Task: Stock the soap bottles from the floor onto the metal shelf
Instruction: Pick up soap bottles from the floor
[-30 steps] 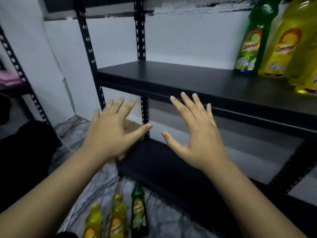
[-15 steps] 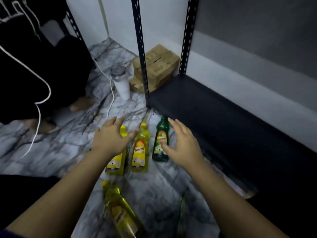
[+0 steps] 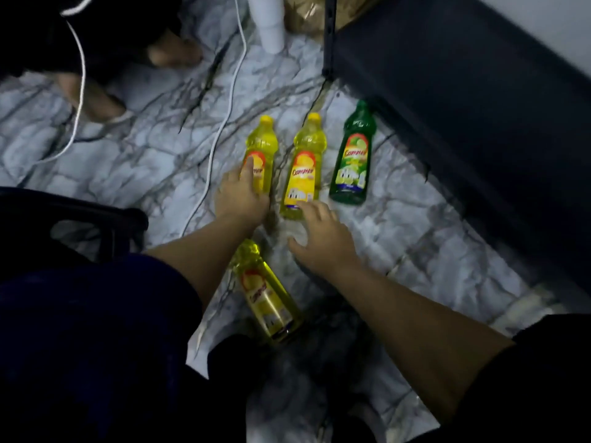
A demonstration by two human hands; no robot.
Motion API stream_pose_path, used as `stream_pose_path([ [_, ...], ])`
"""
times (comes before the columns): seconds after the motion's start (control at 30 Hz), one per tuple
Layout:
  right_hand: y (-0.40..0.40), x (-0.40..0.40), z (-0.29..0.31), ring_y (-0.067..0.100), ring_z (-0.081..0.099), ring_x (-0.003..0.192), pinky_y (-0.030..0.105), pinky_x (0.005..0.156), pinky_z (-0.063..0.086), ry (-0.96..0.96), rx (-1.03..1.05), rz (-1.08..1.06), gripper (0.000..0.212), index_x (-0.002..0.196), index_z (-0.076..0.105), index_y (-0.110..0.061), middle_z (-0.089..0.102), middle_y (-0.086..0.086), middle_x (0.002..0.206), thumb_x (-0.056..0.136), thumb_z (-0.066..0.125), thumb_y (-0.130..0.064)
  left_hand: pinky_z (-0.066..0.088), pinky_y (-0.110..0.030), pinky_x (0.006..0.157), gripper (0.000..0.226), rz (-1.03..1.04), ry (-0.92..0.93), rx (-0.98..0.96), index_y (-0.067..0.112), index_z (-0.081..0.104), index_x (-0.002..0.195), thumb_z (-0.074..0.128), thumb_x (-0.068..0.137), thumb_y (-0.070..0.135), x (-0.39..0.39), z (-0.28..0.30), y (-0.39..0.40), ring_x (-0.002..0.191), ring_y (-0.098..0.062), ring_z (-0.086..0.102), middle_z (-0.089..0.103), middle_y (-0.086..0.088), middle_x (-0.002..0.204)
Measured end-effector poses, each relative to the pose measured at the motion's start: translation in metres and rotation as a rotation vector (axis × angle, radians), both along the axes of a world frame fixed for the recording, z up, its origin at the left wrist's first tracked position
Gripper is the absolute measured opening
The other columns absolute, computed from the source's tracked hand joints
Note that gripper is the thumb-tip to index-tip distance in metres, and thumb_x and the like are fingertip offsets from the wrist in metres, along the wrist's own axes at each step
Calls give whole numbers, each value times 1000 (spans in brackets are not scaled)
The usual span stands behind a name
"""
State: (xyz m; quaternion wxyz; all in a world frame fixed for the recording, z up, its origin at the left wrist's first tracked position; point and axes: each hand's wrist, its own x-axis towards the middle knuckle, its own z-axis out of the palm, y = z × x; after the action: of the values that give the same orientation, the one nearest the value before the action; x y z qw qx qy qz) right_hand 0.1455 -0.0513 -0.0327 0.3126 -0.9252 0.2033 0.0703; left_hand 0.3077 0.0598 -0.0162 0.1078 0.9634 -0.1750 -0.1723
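Both hands have dropped: left hand (image 3: 240,195) grasps a yellow bottle (image 3: 259,151), right hand (image 3: 323,239) hovers spread open

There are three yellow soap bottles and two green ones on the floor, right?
Not quite. The head view shows only one green bottle, next to the dark shelf. The three yellow bottles are right: one under the left hand, one by the right hand, and one lying nearer the person.
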Motion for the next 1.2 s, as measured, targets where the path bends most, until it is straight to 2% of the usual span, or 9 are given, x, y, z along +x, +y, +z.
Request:
stream_pose_path([
  [0.07,22,-7,-16,40,51,128,54,93,52,17,7,-57,74,149,51,-18,44,14,155,85,64,-52,39,-54,114,90,63,25,-27,17,27,162,50,80,45,7,-11,6,143,-41,40,41,-19,156],
  [0.2,65,-7,-31,42,57,117,50,87,53,-87,-53,-89,75,138,60,-14,54,19,143,79,61,-61,32,-49,119,99,149,110,-57,18,11,166,68,90,45,24,-20,-6,151,-39,31,28,-18,166],
  [0.33,89,5,-33,39,46,129,53,100,46,112,81,51,107,159,33,-13,44,17,151,80,57,-80,40,-44,112,115,225,212,-135,19,4,167,82,85,40,44,-30,-22,147,-35,38,33,-14,164],
  [0.47,102,1,-44,38,47,132,52,103,46,258,42,125,120,162,19,-15,45,15,149,75,73,-77,54,-42,91,128,234,288,-152,31,4,166,93,73,37,55,-38,-25,134,-35,52,48,-11,151],
  [0.57,105,-5,-47,36,55,124,50,95,50,223,73,48,105,154,35,-15,55,12,139,77,68,-79,53,-41,93,130,190,259,-114,34,5,165,93,69,44,53,-47,-18,131,-37,54,49,-12,146],
  [0.73,75,-26,-47,33,52,121,50,96,45,261,-86,55,93,141,44,-19,54,7,134,72,67,-77,53,-40,77,125,221,284,-84,36,15,162,96,67,33,45,-52,-6,131,-39,50,43,-14,147],
  [0.9,30,-59,-48,34,45,131,49,102,38,299,-258,118,100,154,34,-22,46,9,144,74,64,-74,45,-52,108,112,231,294,2,17,23,155,90,70,45,39,-53,-24,139,-40,42,37,-15,150],
  [1.07,17,-61,-49,30,45,136,49,106,42,232,-242,132,103,167,12,-27,39,5,158,86,61,-69,40,-54,114,105,266,225,-87,4,23,156,74,83,59,51,-59,-47,142,-40,41,40,-16,153],
  [1.2,25,-57,-44,33,45,137,50,103,46,315,-228,123,90,162,22,-21,41,9,155,93,58,-65,37,-47,114,98,280,161,-30,2,29,151,73,85,59,55,-55,-59,142,-35,42,43,-14,154],
])
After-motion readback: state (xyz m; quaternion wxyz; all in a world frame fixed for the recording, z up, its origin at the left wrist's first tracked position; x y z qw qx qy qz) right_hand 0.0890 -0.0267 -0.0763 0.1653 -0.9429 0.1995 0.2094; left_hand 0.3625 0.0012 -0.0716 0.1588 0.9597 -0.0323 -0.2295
